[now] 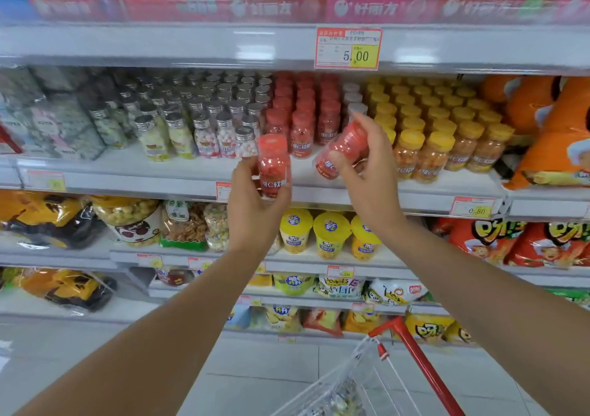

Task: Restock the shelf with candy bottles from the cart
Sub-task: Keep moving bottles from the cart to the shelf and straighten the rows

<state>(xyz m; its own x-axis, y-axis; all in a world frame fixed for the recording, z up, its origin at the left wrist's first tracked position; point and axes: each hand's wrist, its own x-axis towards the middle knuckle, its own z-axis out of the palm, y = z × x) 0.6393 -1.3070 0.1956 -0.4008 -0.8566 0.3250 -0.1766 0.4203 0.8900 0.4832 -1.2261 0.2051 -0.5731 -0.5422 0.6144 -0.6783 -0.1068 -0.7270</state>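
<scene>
Two red candy bottles are up at the shelf (143,177). Our left hand (252,214) grips the upright bottle (274,163) just in front of the shelf lip. Our right hand (375,176) is wrapped round the tilted bottle (341,152), near the red rows (301,118).

Risk: the tilted one lands skewed & tips the front reds or the yellow-capped bottles (431,141) beside them, domino-style. The cart (415,361) sits below R; its contents are too blurred to tell, prob. more stock.
</scene>
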